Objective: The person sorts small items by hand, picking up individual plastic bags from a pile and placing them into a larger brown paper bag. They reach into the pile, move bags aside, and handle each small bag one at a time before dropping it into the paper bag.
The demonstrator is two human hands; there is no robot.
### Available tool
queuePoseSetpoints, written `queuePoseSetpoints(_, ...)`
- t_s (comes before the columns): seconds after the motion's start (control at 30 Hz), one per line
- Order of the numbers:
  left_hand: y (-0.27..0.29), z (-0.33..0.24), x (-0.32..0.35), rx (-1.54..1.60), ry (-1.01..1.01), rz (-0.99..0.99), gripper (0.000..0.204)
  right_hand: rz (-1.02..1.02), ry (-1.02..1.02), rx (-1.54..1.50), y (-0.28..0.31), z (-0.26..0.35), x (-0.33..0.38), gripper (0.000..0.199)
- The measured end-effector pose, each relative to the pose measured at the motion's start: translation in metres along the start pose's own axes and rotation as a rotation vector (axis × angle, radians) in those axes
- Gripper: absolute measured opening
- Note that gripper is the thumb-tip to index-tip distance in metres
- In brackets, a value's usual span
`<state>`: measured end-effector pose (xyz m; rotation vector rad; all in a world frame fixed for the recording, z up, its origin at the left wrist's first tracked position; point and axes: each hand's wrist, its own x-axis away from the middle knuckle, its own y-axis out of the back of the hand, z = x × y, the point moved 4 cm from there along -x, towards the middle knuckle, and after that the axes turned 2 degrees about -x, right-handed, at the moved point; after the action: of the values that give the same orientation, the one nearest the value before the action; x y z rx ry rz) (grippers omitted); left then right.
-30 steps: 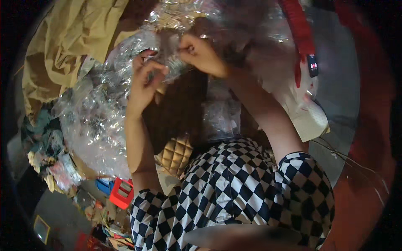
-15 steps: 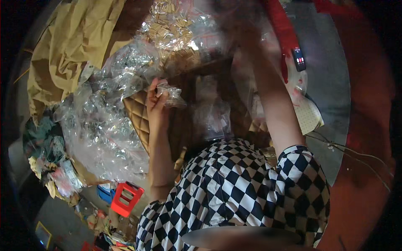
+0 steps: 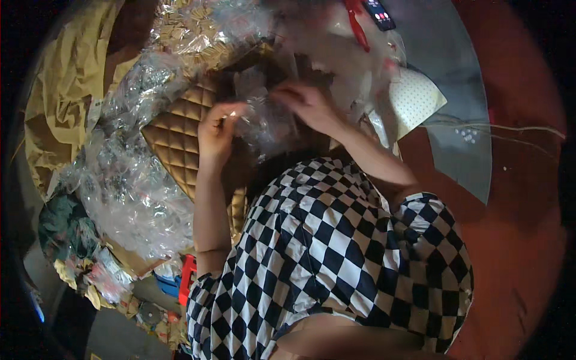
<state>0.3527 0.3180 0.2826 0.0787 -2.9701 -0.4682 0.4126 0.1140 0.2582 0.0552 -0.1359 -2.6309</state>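
My left hand (image 3: 217,133) is closed in a pinch on a clear plastic bag (image 3: 241,113), which glints at its fingertips. Opposite it, my right hand (image 3: 311,107) has its fingers bent together and pointing left; they are blurred, and what they hold cannot be made out. Between and below both hands lie more clear plastic bags (image 3: 269,127) over a dark area in front of my body. Beside my left forearm is a brown quilted pad (image 3: 174,135).
A large heap of clear bags (image 3: 135,186) spreads at the left. Bags with small tan pieces (image 3: 192,33) lie at the far side. Brown paper (image 3: 60,90) is far left, a phone (image 3: 379,15) far right, a dotted white sheet (image 3: 414,102) at the right, and a red plastic object (image 3: 187,276) lower left.
My right hand has come back from far ahead to beside my left hand. The left hand stays near the same spot, its fingers still pinched. The whole view has shifted.
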Motion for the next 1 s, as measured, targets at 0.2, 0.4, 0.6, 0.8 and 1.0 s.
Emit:
queuePoseSetpoints(0.2, 0.01, 0.042, 0.014, 0.511, 0.121, -0.259, 0.032, -0.027, 0.073, 1.463, 0.044, -0.098, 0.08, 0.037)
queuePoseSetpoints(0.4, 0.008, 0.025, 0.013, 0.16, -0.03, -0.118, 0.054, -0.241, -0.647, 0.201, 0.069, -0.101, 0.056, 0.031)
queuePoseSetpoints(0.6, -0.025, -0.016, 0.019, 0.451, 0.019, -0.046, 0.048, -0.14, -0.384, -0.602, -0.011, 0.009, 0.006, 0.041)
queuePoseSetpoints(0.8, -0.031, 0.01, 0.019, -0.21, -0.095, -0.338, 0.037, 0.021, -0.454, -0.522, -0.073, 0.015, 0.013, 0.041)
queuePoseSetpoints(1.0, 0.095, 0.05, 0.099, -0.519, 0.05, -0.885, 0.028, -0.122, -0.58, -0.592, -0.016, -0.043, 0.021, 0.038)
